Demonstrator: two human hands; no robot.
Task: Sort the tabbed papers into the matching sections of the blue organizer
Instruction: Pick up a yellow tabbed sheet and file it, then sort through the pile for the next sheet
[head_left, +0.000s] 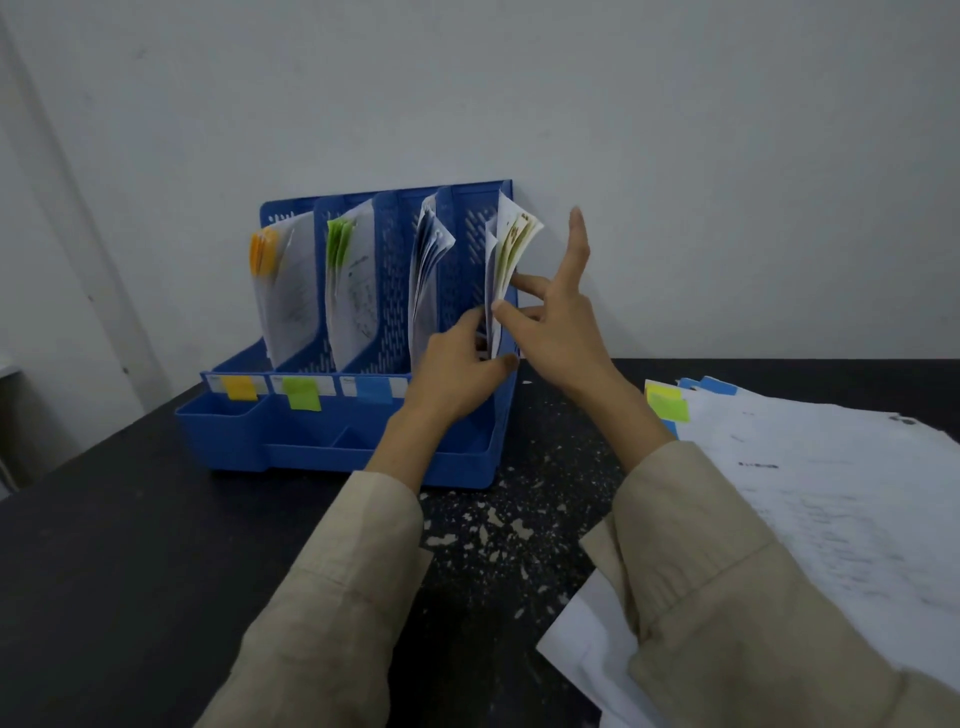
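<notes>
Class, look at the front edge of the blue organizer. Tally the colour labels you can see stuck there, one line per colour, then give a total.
Orange label: 1
Green label: 1
Blue label: 1
Total: 3 in view. The left hand covers the front of the fourth section of the organizer, so any label there cannot be counted.

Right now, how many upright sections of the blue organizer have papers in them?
4: leftmost holds orange-tabbed papers, next green-tabbed papers, third a plain-edged bundle, and the rightmost a bundle that both hands are handling. No section looks empty.
</notes>
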